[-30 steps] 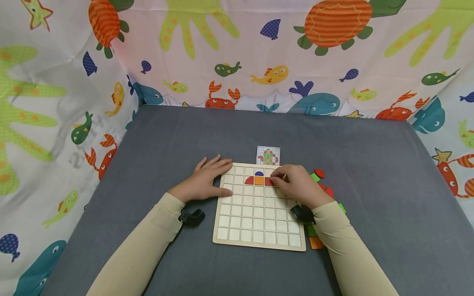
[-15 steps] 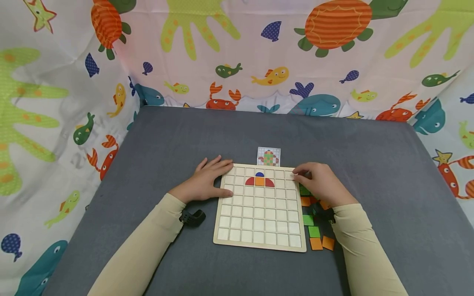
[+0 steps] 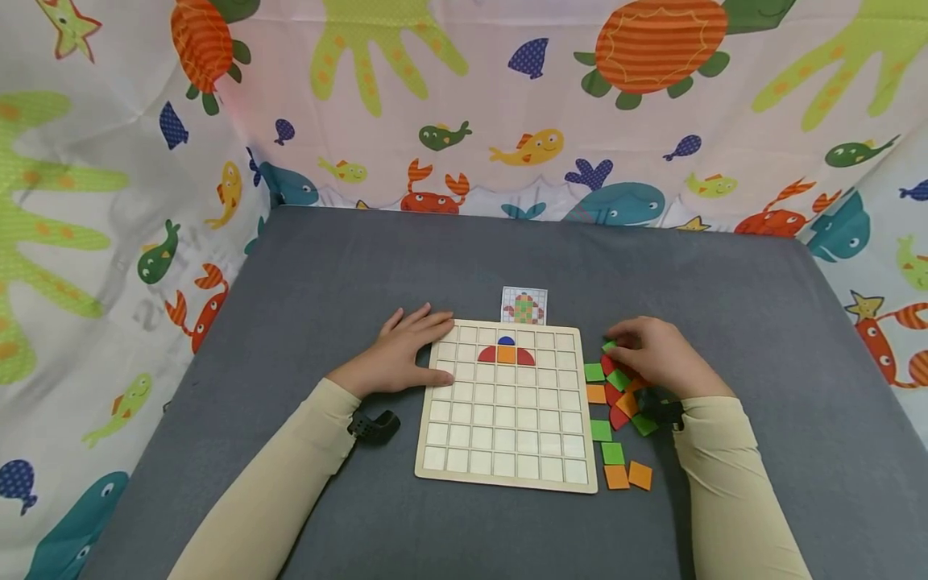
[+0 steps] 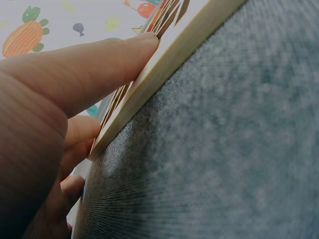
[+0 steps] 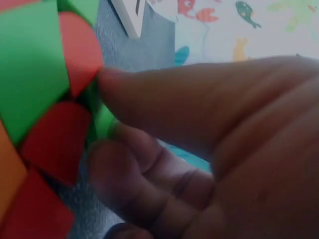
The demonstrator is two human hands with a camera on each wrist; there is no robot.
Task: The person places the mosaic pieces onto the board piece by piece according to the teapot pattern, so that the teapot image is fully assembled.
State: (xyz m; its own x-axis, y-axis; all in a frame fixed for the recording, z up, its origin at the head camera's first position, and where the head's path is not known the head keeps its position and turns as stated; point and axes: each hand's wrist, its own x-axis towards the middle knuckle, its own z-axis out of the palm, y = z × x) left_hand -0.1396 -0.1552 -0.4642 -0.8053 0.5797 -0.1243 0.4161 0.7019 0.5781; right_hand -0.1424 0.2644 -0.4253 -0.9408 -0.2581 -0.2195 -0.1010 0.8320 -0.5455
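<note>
The wooden grid board (image 3: 474, 439) lies on the grey cloth. My left hand (image 3: 399, 352) rests spread on its left edge, and in the left wrist view the thumb (image 4: 114, 62) lies over the rim. Two red quarter-round pieces (image 3: 525, 357) flank an orange square (image 3: 506, 354), below a blue half-round (image 3: 507, 341). Right of the board, my right hand (image 3: 660, 354) reaches over the loose pieces. In the right wrist view its thumb tip touches a red rounded piece (image 5: 79, 47), apart from the curled fingers, with a green piece (image 5: 103, 122) showing in the gap.
A small pattern card (image 3: 536, 296) lies at the board's back edge. Green squares (image 3: 612, 453), orange squares (image 3: 617, 477) and red pieces are scattered along the board's right side. A patterned curtain (image 3: 500, 72) stands behind and beside the cloth.
My right hand has moved right, away from the red piece on the board and over to the loose pieces. The left hand has stayed on the board's edge.
</note>
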